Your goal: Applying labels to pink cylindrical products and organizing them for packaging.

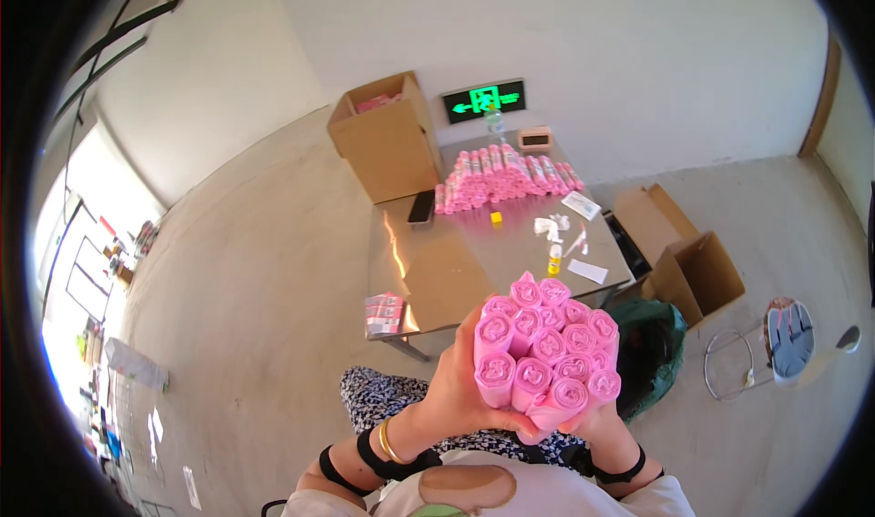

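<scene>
A bundle of several pink rolls, seemingly plastic bags (549, 346), is held up in front of my body with the rolled ends facing up. My left hand (453, 385) wraps round its left side, the thumb along the lower edge. From below and the right, my right hand (592, 421) grips the same bundle; most of its fingers are hidden behind the rolls. Beyond it, at the back of the metal table (456, 234), lies a stacked pile of similar pink rolls (501, 178).
A tall cardboard box (383, 148) stands at the table's far left, near a black phone (421, 207). Pink printed packs (385, 314) lie at the near left corner. A yellow-capped bottle (554, 260), open boxes (697, 275), a dark green bag (670, 335) and a stool (788, 339) are to the right.
</scene>
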`<move>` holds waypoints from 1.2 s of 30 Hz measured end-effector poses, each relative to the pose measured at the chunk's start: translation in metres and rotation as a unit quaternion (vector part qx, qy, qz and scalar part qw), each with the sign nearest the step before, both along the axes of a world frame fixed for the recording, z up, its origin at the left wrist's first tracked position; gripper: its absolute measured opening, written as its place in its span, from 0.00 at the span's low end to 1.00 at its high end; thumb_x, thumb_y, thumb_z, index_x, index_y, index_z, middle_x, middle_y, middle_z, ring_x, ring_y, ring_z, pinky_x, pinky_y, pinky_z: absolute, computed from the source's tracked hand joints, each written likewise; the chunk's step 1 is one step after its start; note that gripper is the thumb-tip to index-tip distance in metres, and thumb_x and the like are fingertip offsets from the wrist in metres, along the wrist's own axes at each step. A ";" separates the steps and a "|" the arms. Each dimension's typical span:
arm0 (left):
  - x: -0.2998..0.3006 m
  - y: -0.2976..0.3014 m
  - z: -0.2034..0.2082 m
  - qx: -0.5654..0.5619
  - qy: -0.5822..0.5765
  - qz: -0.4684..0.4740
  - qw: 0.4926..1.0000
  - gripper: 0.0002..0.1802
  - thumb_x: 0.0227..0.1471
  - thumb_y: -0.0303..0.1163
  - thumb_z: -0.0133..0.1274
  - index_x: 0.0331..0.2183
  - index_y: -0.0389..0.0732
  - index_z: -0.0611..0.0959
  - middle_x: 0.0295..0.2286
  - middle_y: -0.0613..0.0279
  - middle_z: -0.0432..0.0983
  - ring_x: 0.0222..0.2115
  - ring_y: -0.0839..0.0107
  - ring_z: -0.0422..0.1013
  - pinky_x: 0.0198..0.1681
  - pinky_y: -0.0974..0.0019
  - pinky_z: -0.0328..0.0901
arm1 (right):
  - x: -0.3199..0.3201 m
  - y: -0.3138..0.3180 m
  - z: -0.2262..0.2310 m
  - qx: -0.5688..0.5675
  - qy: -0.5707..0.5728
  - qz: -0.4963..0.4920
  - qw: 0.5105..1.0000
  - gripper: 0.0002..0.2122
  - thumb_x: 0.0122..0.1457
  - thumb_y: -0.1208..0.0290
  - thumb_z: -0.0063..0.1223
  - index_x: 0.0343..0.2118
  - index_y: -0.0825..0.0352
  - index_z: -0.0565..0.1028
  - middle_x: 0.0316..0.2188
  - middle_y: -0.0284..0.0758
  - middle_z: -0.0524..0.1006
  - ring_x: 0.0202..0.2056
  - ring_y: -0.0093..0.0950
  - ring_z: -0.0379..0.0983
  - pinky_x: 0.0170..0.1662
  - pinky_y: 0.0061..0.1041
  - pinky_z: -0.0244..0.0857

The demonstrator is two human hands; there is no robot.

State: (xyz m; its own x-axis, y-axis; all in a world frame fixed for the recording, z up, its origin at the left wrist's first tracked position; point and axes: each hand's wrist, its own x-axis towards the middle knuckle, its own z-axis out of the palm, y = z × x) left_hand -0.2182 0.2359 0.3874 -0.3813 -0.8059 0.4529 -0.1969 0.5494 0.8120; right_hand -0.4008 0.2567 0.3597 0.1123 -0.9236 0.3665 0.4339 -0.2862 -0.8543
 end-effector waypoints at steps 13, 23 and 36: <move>0.184 -0.135 -0.021 0.249 -0.053 0.073 0.964 0.64 0.27 0.54 0.70 0.58 0.35 0.53 0.51 0.49 0.62 0.53 0.59 0.61 0.55 0.61 0.58 | 0.207 -0.142 -0.075 0.117 -0.103 0.018 0.988 0.34 0.54 0.60 0.55 0.58 0.69 0.51 0.53 0.38 0.61 0.55 0.30 0.57 0.57 0.29 0.53; 0.319 -0.343 -0.114 0.440 -0.257 0.020 0.860 0.53 0.39 0.49 0.65 0.59 0.38 0.54 0.54 0.56 0.59 0.55 0.64 0.56 0.57 0.61 0.54 | 0.361 -0.300 -0.196 0.298 -0.214 0.041 0.929 0.28 0.60 0.52 0.45 0.55 0.69 0.55 0.52 0.39 0.62 0.54 0.27 0.59 0.54 0.28 0.57; 0.341 -0.481 -0.207 0.529 -0.313 -0.032 0.788 0.53 0.38 0.62 0.59 0.58 0.42 0.59 0.54 0.56 0.60 0.57 0.62 0.54 0.58 0.58 0.50 | 0.411 -0.395 -0.281 0.378 -0.250 -0.041 0.890 0.33 0.58 0.44 0.42 0.59 0.61 0.50 0.55 0.35 0.60 0.56 0.28 0.59 0.55 0.31 0.59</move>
State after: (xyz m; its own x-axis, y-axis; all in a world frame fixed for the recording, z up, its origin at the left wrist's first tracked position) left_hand 0.1232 -0.2447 0.1801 -0.3189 -0.5761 -0.7526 -0.7404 -0.3443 0.5773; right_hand 0.0099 -0.1381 0.0789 0.0312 -0.9252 -0.3781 0.8187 0.2406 -0.5213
